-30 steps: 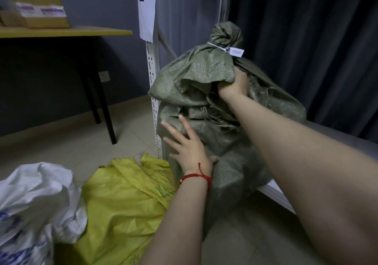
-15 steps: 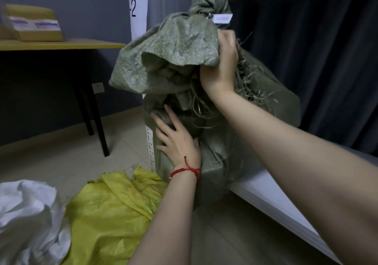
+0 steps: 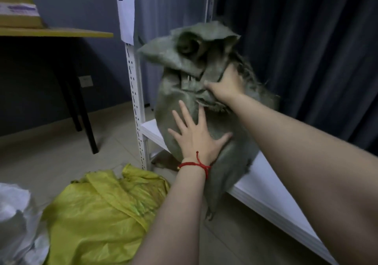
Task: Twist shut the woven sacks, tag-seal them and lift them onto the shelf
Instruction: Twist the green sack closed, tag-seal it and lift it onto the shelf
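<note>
While the green sack [image 3: 171,109] stands upright on the low white shelf board [image 3: 266,182], both hands are on it

Sacks counted: three. One green, on the shelf; one yellow sack [image 3: 102,209] lying crumpled on the floor just in front of the shelf; one white sack [image 3: 16,213] at the lower left edge, only partly in view

Green sack: top bunched and folded over, frayed strands along its right side, one bottom corner hanging down past the front edge of the board. Blurred, so no tag can be made out

Hands, two: left hand [image 3: 196,139] lies flat against the front of the sack, fingers straight and spread, thumb out to the right; one red string bracelet [image 3: 194,164] on that wrist. Right hand [image 3: 225,84] is higher up, fingers curled into the gathered cloth below the neck, gripping it

Shelf frame: one white perforated upright [image 3: 135,92] at the left of the sack, one paper label [image 3: 126,8] on it showing a "2"

Further left: one yellow-topped table [image 3: 61,33] with dark legs, one box [image 3: 18,13] on it, one wall socket [image 3: 86,81] beneath. Dark curtain [image 3: 306,60] behind the shelf
</note>
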